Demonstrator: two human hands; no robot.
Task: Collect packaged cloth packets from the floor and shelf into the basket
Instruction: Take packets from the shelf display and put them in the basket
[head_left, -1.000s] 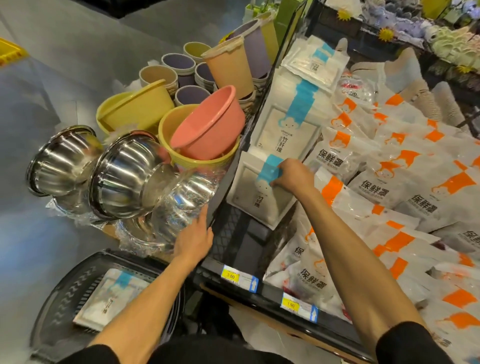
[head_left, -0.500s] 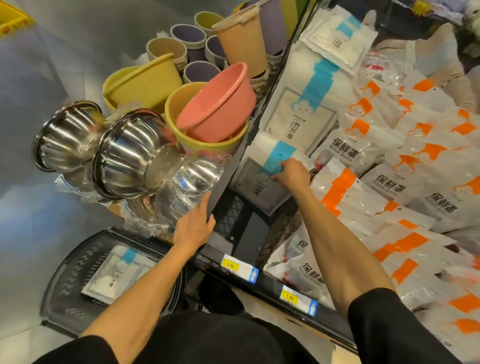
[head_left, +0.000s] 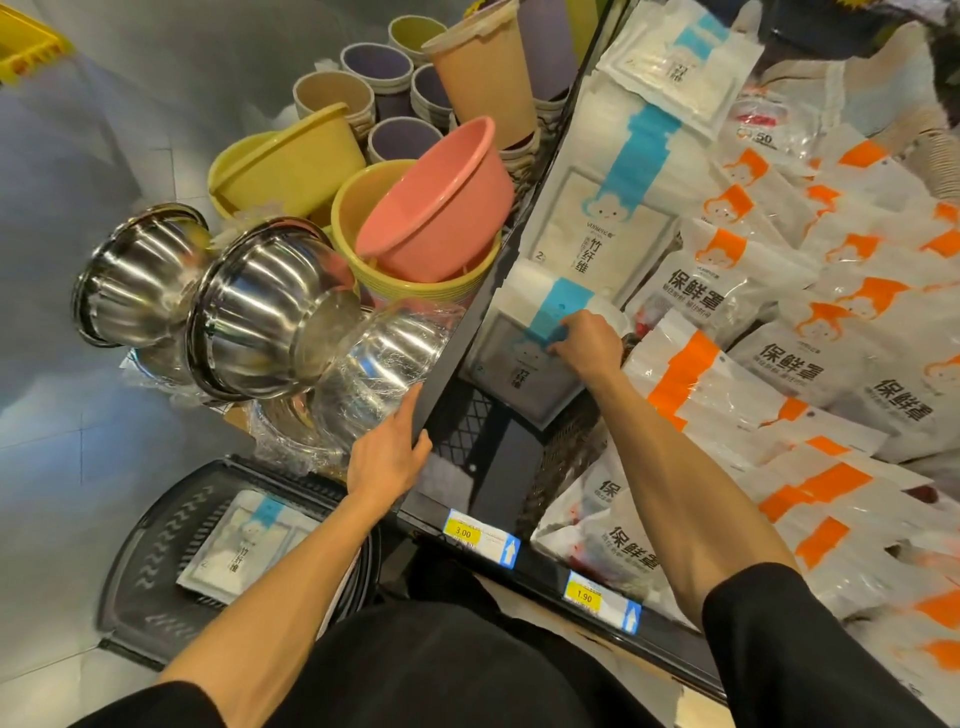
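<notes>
My right hand (head_left: 587, 345) grips a white cloth packet with a blue stripe (head_left: 522, 358) at the near left end of the shelf. More blue-striped cloth packets (head_left: 608, 202) are stacked behind it on the shelf. My left hand (head_left: 387, 457) rests on the black side panel of the shelf (head_left: 457, 353), thumb hooked over its edge. The black basket (head_left: 156, 540) stands on the floor at the lower left with one cloth packet (head_left: 244, 545) lying in it.
White bags with orange marks (head_left: 810, 364) fill the shelf to the right. Steel bowls (head_left: 260, 306), pink and yellow plastic basins (head_left: 436, 208) and stacked cups (head_left: 384, 78) crowd the floor left of the shelf. Price tags (head_left: 480, 535) line the shelf's front rail.
The view has shifted slightly closer to the shelf. My right hand stays on the same packet and my left hand stays on the panel.
</notes>
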